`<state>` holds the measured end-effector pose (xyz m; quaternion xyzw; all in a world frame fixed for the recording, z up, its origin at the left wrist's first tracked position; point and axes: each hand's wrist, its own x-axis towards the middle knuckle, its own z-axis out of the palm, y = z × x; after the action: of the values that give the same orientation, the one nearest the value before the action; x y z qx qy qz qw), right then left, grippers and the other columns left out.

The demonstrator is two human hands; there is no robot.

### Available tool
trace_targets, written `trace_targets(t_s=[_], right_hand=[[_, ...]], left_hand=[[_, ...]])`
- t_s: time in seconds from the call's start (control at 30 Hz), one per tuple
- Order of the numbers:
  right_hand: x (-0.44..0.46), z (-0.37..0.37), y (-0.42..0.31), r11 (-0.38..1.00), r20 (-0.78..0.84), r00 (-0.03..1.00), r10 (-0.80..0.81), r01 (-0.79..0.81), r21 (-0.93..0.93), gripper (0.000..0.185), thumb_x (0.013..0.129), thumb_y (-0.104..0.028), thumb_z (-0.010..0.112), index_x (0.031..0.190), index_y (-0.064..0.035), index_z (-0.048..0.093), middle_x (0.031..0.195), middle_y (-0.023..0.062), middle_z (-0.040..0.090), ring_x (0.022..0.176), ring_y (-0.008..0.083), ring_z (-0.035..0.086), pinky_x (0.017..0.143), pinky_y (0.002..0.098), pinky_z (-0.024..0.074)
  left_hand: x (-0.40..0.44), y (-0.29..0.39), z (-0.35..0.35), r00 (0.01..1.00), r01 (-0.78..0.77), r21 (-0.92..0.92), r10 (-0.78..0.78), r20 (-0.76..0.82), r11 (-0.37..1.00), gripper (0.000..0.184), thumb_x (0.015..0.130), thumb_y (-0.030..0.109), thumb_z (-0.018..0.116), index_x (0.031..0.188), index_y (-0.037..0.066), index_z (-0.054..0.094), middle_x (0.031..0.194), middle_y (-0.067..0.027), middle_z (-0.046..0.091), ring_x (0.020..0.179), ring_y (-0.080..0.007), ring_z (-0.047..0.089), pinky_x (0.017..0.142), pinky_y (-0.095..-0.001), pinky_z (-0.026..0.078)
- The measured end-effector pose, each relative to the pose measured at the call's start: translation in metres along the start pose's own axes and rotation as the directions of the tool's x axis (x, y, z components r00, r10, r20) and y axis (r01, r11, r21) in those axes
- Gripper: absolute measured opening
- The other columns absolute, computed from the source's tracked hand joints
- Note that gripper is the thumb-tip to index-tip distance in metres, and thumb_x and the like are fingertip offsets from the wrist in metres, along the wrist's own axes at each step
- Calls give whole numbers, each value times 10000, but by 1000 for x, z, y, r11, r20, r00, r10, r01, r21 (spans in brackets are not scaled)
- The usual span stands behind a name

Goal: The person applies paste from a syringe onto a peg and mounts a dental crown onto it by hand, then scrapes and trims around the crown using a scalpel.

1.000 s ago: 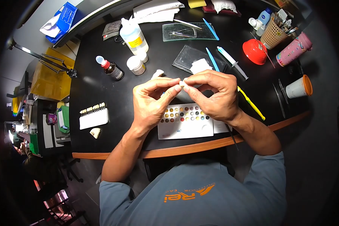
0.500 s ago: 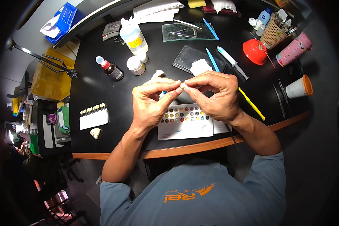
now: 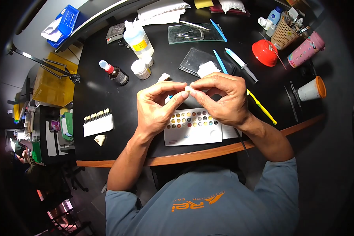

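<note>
Between the fingertips of both hands is a small whitish piece (image 3: 188,89), too small to make out fully. My left hand (image 3: 157,106) pinches it from the left with thumb and forefinger. From the right, my right hand (image 3: 223,98) grips it the same way. Below them lies a white palette (image 3: 192,137) with rows of round coloured wells, partly covered by my right hand. A crumpled white tissue (image 3: 208,69) rests beyond my right hand, on a dark glass plate (image 3: 191,59). Just behind my left hand is a small off-white object (image 3: 164,77).
Far left stand a shade guide (image 3: 98,126), a dark bottle (image 3: 117,75), a white jar (image 3: 140,69) and a large clear bottle (image 3: 138,41). To the right are a yellow-handled tool (image 3: 262,107), a syringe (image 3: 242,65), a red bowl (image 3: 264,53) and an orange-rimmed cup (image 3: 312,91).
The view has shifted very slightly. Both hands keep their pinch, and the small piece has turned a little between the fingertips.
</note>
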<state>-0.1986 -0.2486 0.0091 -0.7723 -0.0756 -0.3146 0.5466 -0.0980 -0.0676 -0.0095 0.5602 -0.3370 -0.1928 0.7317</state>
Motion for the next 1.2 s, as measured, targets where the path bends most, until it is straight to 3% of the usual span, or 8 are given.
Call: trace_targets(t_s=[0.17,0.27,0.67,0.77,0.87,1.03,1.2], right_hand=[[-1,-3,1,1000,48,999,-11,12,-27,157,858,74,787,1007,39,756,949,136,750,823,145,742,674,240,625],[0,0,3,1000,-9,1000,-20,20,-11,128,845,26,798,972,11,781,875,124,760,764,149,750,620,247,600],[0,0,2,998,-42,997,-59,58,-17,126,843,44,789,962,9,771,868,117,751,773,154,749,611,245,601],[-1,-3,3,996,-21,997,-80,80,-39,182,842,86,785,1010,26,750,968,134,738,842,138,728,678,228,612],[1,-2,1,996,-39,995,-89,89,-1,127,832,47,782,951,4,772,879,118,756,769,154,747,599,247,598],[0,-2,2,997,11,997,-74,74,-8,134,817,47,775,945,5,774,877,116,764,772,155,748,594,248,593],[0,-1,3,998,-10,998,-59,59,7,130,822,37,776,947,-1,779,873,111,766,767,149,745,590,246,587]], left_hand=[[0,0,0,1000,15,-17,-15,-8,1000,243,897,-35,797,1134,-51,748,1060,-142,764,978,-170,730,901,-291,586],[0,0,0,999,45,-35,-46,-19,998,238,906,-22,794,1139,-49,749,1057,-138,767,976,-164,728,899,-287,583],[1,3,0,993,115,-73,-117,-19,991,201,931,-2,776,1126,-42,751,1041,-129,773,962,-147,731,895,-279,584],[2,0,-1,990,134,-120,-137,-15,984,204,934,-1,771,1132,-43,746,1041,-130,773,962,-149,734,898,-280,586],[1,-1,-2,987,153,-156,-158,-25,976,216,933,2,773,1142,-45,740,1043,-131,773,963,-151,736,901,-281,587],[1,1,-2,984,173,-134,-176,-12,976,204,946,29,766,1130,-45,720,1059,-129,754,979,-179,731,939,-320,580],[1,-1,-1,987,154,-149,-158,-16,977,221,934,7,774,1145,-43,735,1057,-130,766,979,-163,735,921,-298,586]])
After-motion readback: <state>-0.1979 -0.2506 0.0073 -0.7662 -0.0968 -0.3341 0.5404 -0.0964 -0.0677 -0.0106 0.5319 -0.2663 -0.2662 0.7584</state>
